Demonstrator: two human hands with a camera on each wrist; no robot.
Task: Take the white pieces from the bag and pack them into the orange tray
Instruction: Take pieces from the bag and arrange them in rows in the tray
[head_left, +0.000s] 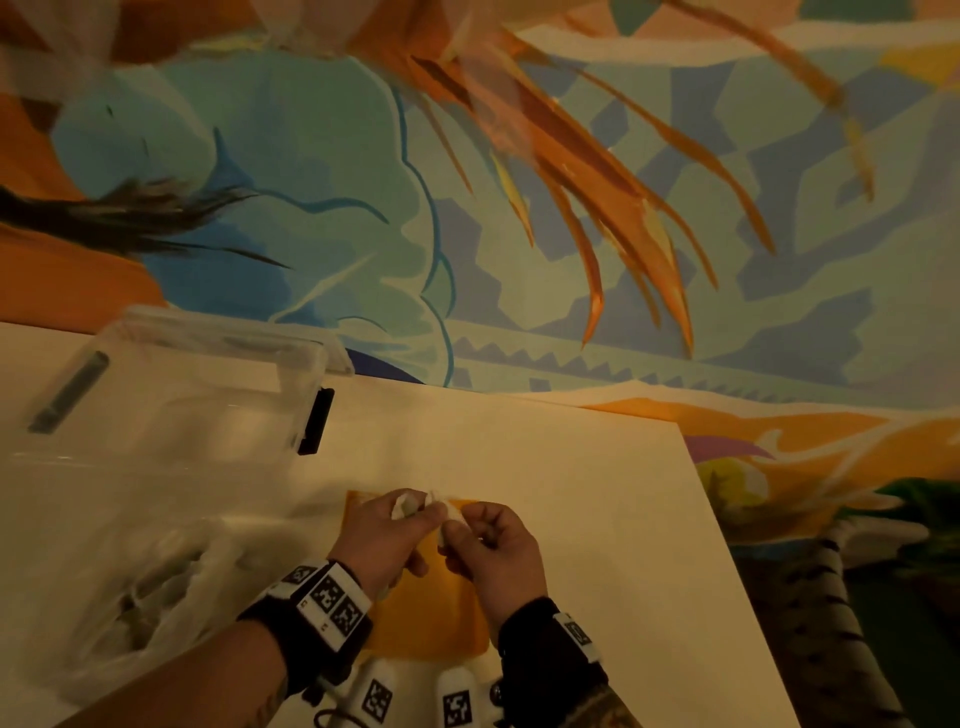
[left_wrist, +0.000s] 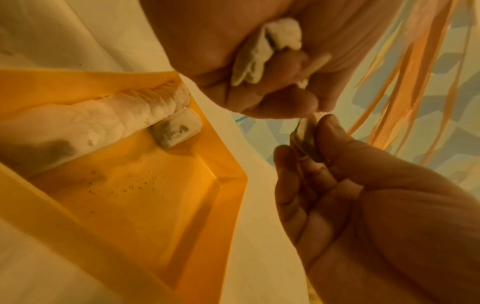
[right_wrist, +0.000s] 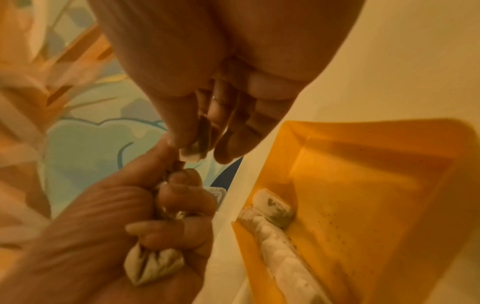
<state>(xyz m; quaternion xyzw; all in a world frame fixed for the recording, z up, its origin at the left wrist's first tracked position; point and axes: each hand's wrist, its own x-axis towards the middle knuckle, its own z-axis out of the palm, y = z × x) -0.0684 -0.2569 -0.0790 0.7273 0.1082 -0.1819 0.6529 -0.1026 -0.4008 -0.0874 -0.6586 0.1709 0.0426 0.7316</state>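
Observation:
Both hands hover over the far end of the orange tray (head_left: 426, 618). My left hand (head_left: 410, 512) grips a bunch of small white pieces (left_wrist: 270, 45) in its curled fingers; they also stick out below the fist (right_wrist: 153, 265). My right hand (head_left: 460, 525) pinches a single white piece (right_wrist: 193, 152) between thumb and fingertips, right against the left hand's fingers. A row of white pieces (left_wrist: 103, 119) lies packed along one wall of the tray (left_wrist: 155, 195), with one more (right_wrist: 275, 207) at the row's end. The clear plastic bag (head_left: 145, 597) lies crumpled to the left.
A clear plastic box (head_left: 182, 395) with a black latch stands at the back left of the white table (head_left: 571, 493). Two white marker-tagged devices (head_left: 379, 696) lie by the near edge. The table's right edge runs diagonally; patterned colourful surfaces lie beyond it.

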